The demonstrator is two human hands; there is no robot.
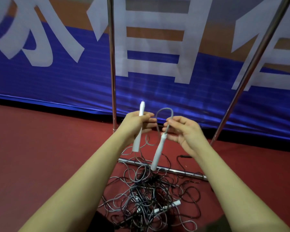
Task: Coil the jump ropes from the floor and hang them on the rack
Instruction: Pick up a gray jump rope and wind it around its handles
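Our left hand (pixel 137 124) grips one white handle (pixel 139 129); our right hand (pixel 182 131) pinches the grey cord (pixel 164 112) above the dangling second handle (pixel 158 152). More jump ropes (pixel 149 198) lie tangled on the floor (pixel 49 139) beside the rack (pixel 171 170).

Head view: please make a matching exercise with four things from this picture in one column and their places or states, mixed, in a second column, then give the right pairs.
Things
1. upright white plastic rope handle
2. hanging white plastic rope handle
3. tangled heap of dark and grey jump ropes
4. shiny horizontal metal rack bar

Places or states
A. lies on the red floor, ropes crossing over it
B. gripped in the left hand
C. piled on the floor below the hands
D. dangles from a grey cord pinched by the right hand

Pairs: 1-B, 2-D, 3-C, 4-A
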